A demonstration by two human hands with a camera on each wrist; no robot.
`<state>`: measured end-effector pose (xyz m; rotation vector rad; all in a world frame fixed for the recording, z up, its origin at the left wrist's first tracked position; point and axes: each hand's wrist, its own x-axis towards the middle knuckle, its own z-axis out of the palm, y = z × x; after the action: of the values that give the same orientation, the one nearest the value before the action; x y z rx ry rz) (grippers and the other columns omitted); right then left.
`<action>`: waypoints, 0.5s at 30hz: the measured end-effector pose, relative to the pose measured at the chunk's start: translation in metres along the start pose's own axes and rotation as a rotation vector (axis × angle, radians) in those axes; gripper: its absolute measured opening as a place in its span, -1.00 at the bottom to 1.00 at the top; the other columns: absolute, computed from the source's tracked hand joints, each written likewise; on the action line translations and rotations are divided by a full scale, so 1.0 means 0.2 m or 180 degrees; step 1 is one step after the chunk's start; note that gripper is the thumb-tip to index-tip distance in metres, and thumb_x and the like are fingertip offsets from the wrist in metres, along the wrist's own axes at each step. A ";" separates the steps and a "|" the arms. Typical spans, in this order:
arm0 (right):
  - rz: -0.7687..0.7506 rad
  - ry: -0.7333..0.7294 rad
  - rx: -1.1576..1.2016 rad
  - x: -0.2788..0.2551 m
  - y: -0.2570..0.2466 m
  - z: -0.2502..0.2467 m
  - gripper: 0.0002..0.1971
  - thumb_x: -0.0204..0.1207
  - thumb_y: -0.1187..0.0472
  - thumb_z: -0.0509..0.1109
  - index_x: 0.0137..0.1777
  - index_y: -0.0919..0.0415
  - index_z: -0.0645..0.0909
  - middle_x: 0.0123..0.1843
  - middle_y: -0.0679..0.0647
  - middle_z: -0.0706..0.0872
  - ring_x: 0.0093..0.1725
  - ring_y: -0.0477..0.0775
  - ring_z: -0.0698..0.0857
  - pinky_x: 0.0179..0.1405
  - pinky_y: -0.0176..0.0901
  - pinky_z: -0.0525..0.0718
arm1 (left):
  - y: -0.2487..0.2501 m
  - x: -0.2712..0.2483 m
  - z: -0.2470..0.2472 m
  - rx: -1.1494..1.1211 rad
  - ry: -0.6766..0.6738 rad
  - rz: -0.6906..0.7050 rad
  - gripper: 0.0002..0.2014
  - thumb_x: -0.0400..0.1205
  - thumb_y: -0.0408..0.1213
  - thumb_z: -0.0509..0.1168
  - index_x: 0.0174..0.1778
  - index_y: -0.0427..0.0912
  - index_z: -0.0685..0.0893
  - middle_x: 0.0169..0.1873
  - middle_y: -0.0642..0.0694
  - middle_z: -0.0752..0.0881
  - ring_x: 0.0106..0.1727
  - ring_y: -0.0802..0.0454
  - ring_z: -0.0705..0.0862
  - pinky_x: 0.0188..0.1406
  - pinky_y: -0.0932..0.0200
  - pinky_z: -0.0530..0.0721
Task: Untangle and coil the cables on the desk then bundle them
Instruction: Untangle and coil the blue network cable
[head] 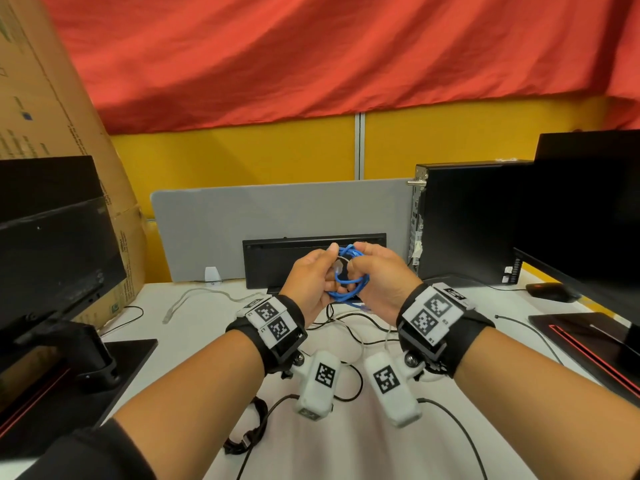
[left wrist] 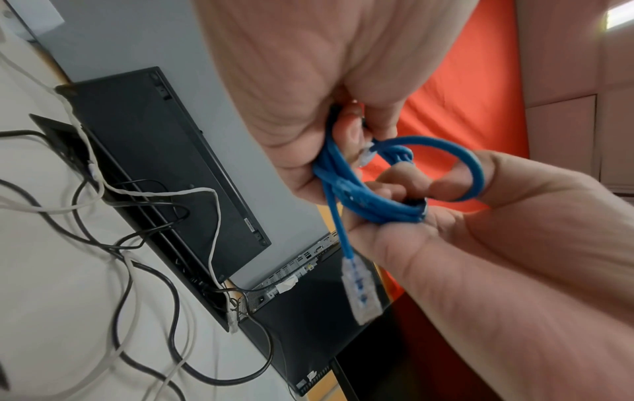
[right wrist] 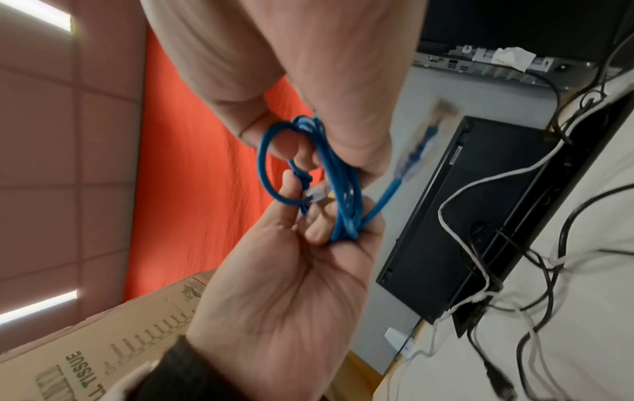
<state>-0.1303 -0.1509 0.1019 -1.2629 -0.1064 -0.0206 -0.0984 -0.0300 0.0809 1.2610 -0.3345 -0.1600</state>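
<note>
fingertips half-hidden behind blue cable

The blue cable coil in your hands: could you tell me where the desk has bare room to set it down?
Bare white desk lies left of the left hand, between the grey cable and the left monitor base. Under the blue cable coil black and grey cables crowd the desk.
</note>
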 end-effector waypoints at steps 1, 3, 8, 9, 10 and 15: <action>-0.0027 -0.0075 -0.0220 0.00 -0.01 -0.01 -0.73 0.51 0.62 0.15 0.06 0.34 0.54 -0.20 0.25 0.64 -0.39 0.12 0.74 -0.22 0.09 0.76 | 0.00 0.00 0.00 0.0014 0.0029 0.0001 -0.57 0.78 -0.13 0.13 0.35 -0.47 0.49 -0.44 -0.09 0.61 -0.59 0.14 0.45 -0.20 0.07 0.66; -0.0019 -0.0232 -0.0732 0.00 -0.03 -0.02 -0.78 0.51 0.60 0.26 0.08 0.40 0.60 -0.12 0.34 0.68 -0.18 0.24 0.74 0.13 0.22 0.72 | 0.00 0.00 -0.01 0.0075 0.0093 0.0025 -0.57 0.78 -0.13 0.13 0.34 -0.47 0.49 -0.41 -0.13 0.59 -0.57 0.11 0.47 -0.33 0.15 0.63; 0.0101 0.0098 -0.2404 0.02 -0.06 -0.05 -0.82 0.47 0.44 0.43 0.06 0.46 0.66 -0.07 0.39 0.80 -0.08 0.26 0.84 0.07 0.21 0.78 | 0.00 0.02 -0.02 0.0369 0.0289 0.0170 -0.69 0.77 -0.14 0.14 0.12 -0.36 0.56 -0.54 0.01 0.57 -0.62 0.17 0.56 -0.39 0.17 0.69; 0.0171 0.0201 -0.2626 0.02 -0.07 -0.06 -0.84 0.48 0.42 0.42 0.05 0.43 0.67 -0.14 0.35 0.82 -0.16 0.20 0.85 0.00 0.16 0.80 | 0.00 0.02 -0.03 0.0443 0.0345 0.0200 -0.71 0.77 -0.14 0.14 0.08 -0.34 0.57 -0.57 0.04 0.55 -0.62 0.20 0.54 -0.38 0.18 0.67; 0.0251 0.0257 -0.2708 0.02 -0.07 -0.07 -0.87 0.50 0.42 0.42 0.03 0.42 0.68 -0.19 0.33 0.82 -0.22 0.18 0.85 -0.05 0.13 0.82 | 0.00 0.03 -0.03 0.0506 0.0398 0.0234 -0.73 0.77 -0.13 0.15 0.04 -0.30 0.58 -0.56 0.03 0.54 -0.62 0.21 0.52 -0.35 0.17 0.66; 0.0544 0.0316 -0.2660 0.00 -0.13 -0.07 -0.91 0.50 0.45 0.44 -0.03 0.46 0.70 -0.30 0.27 0.80 -0.41 0.06 0.81 -0.30 -0.14 0.81 | -0.02 0.03 -0.03 0.0519 0.0642 0.0244 -0.73 0.75 -0.10 0.17 0.04 -0.26 0.62 -0.52 -0.01 0.40 -0.48 0.07 0.41 -0.17 -0.07 0.57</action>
<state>-0.1320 -0.1720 0.1232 -2.0986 0.1123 0.0229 -0.0897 -0.0273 0.0772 1.4102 -0.2244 0.0614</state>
